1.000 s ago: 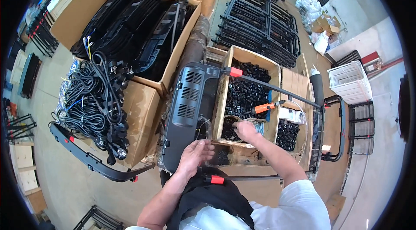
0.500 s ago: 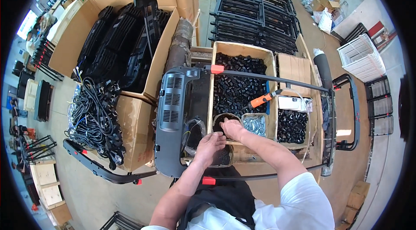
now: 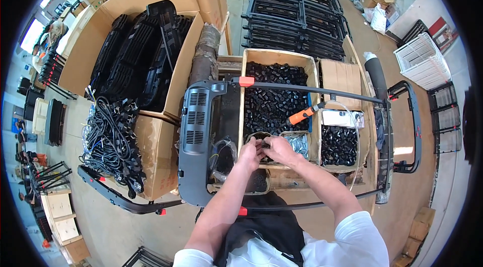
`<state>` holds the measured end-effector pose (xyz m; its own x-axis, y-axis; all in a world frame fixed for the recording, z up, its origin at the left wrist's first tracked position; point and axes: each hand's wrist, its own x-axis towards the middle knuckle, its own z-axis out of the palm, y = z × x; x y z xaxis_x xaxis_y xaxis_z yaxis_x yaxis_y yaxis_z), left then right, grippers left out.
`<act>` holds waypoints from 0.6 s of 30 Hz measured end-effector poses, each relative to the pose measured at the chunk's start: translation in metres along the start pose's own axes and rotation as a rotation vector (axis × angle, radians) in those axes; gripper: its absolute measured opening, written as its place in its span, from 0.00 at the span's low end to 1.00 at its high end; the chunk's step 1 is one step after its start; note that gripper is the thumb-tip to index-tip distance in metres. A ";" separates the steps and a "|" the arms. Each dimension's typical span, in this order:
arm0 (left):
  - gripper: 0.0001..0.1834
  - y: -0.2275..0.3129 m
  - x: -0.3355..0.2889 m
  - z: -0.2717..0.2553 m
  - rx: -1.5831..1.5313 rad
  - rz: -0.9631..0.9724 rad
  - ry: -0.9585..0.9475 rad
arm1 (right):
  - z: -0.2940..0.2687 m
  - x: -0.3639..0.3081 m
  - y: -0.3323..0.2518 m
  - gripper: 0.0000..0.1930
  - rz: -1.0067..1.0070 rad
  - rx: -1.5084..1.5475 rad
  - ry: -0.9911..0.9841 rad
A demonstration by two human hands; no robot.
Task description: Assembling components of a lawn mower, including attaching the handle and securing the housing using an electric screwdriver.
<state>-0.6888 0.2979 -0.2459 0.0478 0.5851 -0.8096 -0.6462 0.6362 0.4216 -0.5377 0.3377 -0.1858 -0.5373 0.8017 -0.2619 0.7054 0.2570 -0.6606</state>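
Observation:
My left hand (image 3: 250,155) and my right hand (image 3: 280,150) meet over a small container (image 3: 259,135) near the front of the parts box. Both have their fingers closed at the tips, around something small and dark that I cannot make out. Just right of my right hand is a compartment of silvery screws (image 3: 298,144). Around the hands lies a large black frame (image 3: 312,89) with a vented panel (image 3: 196,131) at its left end and red clips (image 3: 246,82). An orange power screwdriver (image 3: 302,116) rests over the box of black plastic caps (image 3: 274,93).
Left of the frame stand a carton (image 3: 186,66) of black vented panels and a bundle of black cables (image 3: 113,141). More black parts fill a right-hand compartment (image 3: 338,146). Stacked black frames (image 3: 297,10) lie beyond. People (image 3: 53,33) are at the far left.
My right hand has lifted out of the small container and drawn back to my left hand. My left hand has risen, and its fingers now meet the right ones.

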 end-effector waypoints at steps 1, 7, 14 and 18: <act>0.28 -0.001 0.012 -0.014 -0.088 -0.012 -0.050 | 0.007 0.003 -0.006 0.18 -0.136 0.232 0.049; 0.19 0.005 -0.002 -0.013 -0.239 -0.087 -0.226 | -0.029 -0.006 0.011 0.20 0.255 0.310 0.228; 0.17 0.015 -0.049 -0.008 -0.044 0.010 -0.336 | -0.036 0.028 0.118 0.25 0.653 0.970 0.609; 0.18 0.015 -0.066 -0.016 -0.026 0.034 -0.400 | -0.025 0.059 0.123 0.25 0.747 0.897 0.671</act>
<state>-0.7138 0.2607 -0.1930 0.3154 0.7588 -0.5698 -0.6716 0.6027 0.4309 -0.4709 0.4300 -0.2652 0.3504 0.7676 -0.5367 0.0453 -0.5863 -0.8088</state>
